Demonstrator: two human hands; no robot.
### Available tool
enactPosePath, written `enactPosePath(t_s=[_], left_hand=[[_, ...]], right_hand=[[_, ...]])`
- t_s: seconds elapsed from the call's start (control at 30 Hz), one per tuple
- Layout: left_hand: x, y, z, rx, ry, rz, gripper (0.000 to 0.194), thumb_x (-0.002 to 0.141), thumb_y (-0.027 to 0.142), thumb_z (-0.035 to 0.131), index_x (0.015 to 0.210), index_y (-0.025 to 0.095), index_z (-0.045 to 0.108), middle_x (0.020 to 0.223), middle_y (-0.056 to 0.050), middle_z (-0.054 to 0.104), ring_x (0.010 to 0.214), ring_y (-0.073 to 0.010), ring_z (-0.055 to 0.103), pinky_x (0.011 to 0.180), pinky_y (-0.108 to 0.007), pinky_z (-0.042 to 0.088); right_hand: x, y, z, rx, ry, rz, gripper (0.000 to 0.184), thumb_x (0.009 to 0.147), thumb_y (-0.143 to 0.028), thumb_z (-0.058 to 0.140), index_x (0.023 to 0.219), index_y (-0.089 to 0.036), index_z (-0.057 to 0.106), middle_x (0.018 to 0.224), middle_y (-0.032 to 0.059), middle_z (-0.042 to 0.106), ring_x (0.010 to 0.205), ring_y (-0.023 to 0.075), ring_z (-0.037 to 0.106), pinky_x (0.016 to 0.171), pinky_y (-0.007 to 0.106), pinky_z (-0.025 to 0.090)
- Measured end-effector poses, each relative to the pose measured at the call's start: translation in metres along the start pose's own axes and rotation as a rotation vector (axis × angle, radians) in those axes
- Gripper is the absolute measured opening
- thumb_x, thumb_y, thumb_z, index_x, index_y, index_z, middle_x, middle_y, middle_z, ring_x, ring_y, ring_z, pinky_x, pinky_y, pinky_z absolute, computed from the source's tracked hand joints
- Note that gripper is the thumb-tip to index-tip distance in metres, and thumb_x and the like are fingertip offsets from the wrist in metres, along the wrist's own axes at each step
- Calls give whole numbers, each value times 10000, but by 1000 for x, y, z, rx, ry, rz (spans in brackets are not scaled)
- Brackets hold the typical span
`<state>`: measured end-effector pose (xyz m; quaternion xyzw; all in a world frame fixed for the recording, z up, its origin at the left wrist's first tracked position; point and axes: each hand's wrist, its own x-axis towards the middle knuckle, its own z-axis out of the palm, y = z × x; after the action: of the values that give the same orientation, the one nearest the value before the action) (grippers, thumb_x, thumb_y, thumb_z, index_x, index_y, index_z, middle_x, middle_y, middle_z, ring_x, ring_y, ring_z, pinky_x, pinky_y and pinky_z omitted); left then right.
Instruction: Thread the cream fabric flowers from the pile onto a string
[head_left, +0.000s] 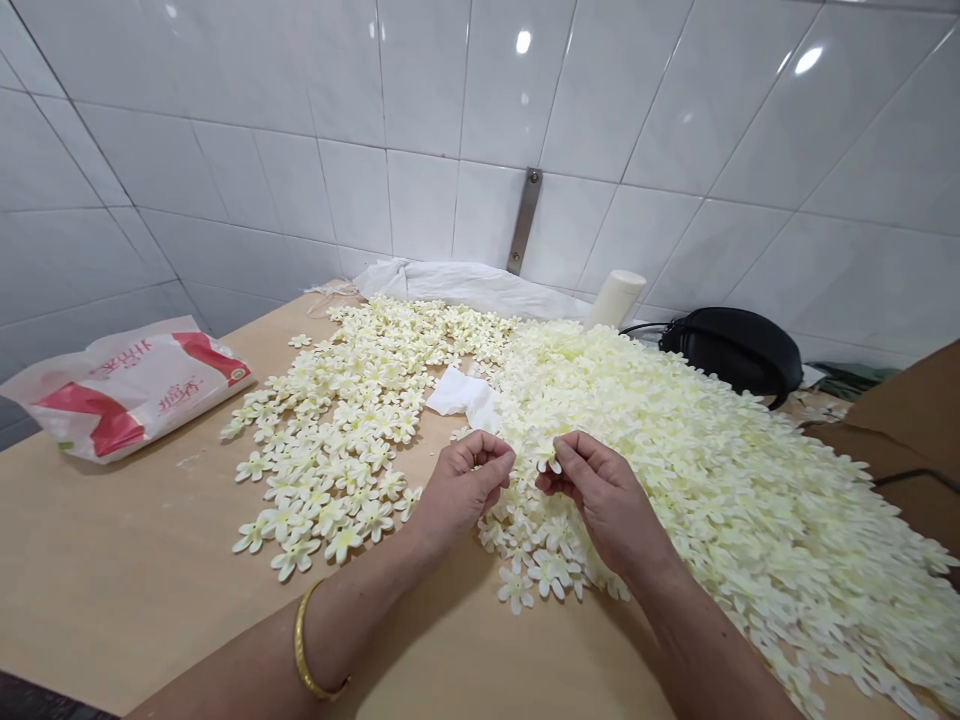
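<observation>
My right hand (600,495) pinches a pale yellow artificial flower (549,458) between thumb and fingers. Facing it, a short gap away, my left hand (469,480) is closed with thumb and forefinger pressed together; what it holds, if anything, is too small to make out. Below and behind my right hand spreads a large heap of loose cream flower pieces (720,500). Left of my hands lies a looser spread of yellow-centred flowers (352,440), mostly face up on the wooden table (172,570).
A white and red plastic pack (142,385) lies at the table's left. Crumpled white tissue (461,392) sits between the flower groups. Behind are white sheeting (465,285), a cream cylinder (616,298) and a black case-like object (731,350). Brown cardboard (900,420) stands at right.
</observation>
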<state>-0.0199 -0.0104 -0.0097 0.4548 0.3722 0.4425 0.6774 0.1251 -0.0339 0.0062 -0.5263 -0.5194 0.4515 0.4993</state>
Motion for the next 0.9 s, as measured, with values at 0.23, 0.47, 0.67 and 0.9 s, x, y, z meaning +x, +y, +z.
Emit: enactPosePath(t_s=[0.23,0.47,0.67,0.9], left_hand=[[-4,4,5,-42,-106,-39,243,644,349,631,691,150,499,466,87,382,343,-2,228,356,-166,145],[-9,1,10,79,-28,13,204,627,284,604,564,155,459,388,90,340,357,-22,258,376,-172,190],[-10,2,11,65,-48,-1,208,645,320,596,595,150,486,423,71,391,364,-26,273,379,-179,192],[-9,2,10,-19,-94,-66,236,622,317,642,606,155,472,428,83,374,354,-19,261,375,-178,170]], right_hand=[[-4,-4,8,-210,-51,-110,281,799,-402,464,625,-185,428,585,-37,402,570,101,428,589,236,423],[-4,-2,2,-130,-207,-30,219,749,-386,545,723,-174,495,634,-25,462,600,105,453,560,225,394],[-5,-3,3,-330,-122,-61,307,788,-438,469,621,-182,445,534,-35,412,506,95,371,468,216,319],[-3,3,9,-236,-71,-52,391,809,-479,416,552,-190,359,465,-50,377,447,83,375,439,211,311]])
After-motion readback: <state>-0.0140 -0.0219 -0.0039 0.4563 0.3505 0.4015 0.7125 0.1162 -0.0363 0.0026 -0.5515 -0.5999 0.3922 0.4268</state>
